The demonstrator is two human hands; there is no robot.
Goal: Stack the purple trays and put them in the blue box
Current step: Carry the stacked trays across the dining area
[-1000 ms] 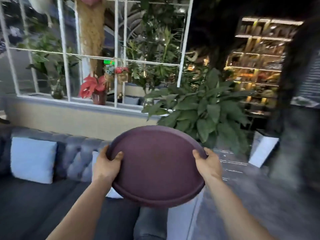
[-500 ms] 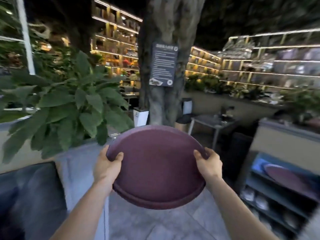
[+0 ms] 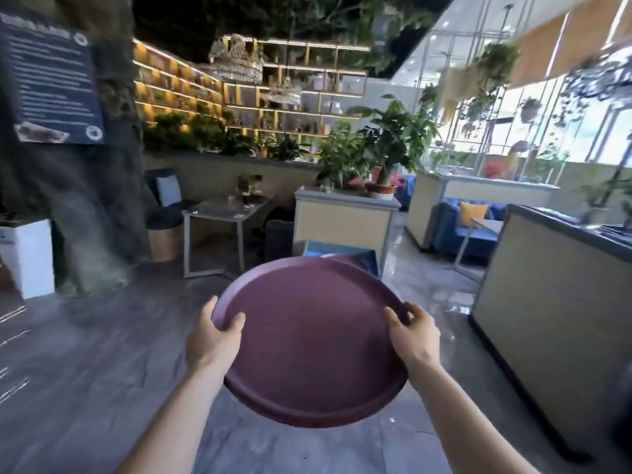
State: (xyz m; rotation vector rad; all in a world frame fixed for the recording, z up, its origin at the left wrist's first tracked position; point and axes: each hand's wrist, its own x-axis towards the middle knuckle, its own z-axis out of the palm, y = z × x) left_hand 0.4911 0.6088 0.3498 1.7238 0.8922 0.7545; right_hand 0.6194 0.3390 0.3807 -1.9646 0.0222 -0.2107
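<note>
I hold a round purple tray in front of me at chest height, tilted slightly toward me. My left hand grips its left rim with the thumb on top. My right hand grips the right rim the same way. Just beyond the tray's far edge the blue box shows, mostly hidden by the tray. A sliver of another purple tray peeks out inside it.
A thick tree trunk with a dark sign stands at the left. A small grey table and a beige planter box stand behind the blue box. A long beige counter runs along the right. Grey tiled floor lies ahead.
The view has swung right, from the sofa and window past the tree to the aisle with the planter. The tray stays gripped in both hands; the blue box now lies straight ahead.
</note>
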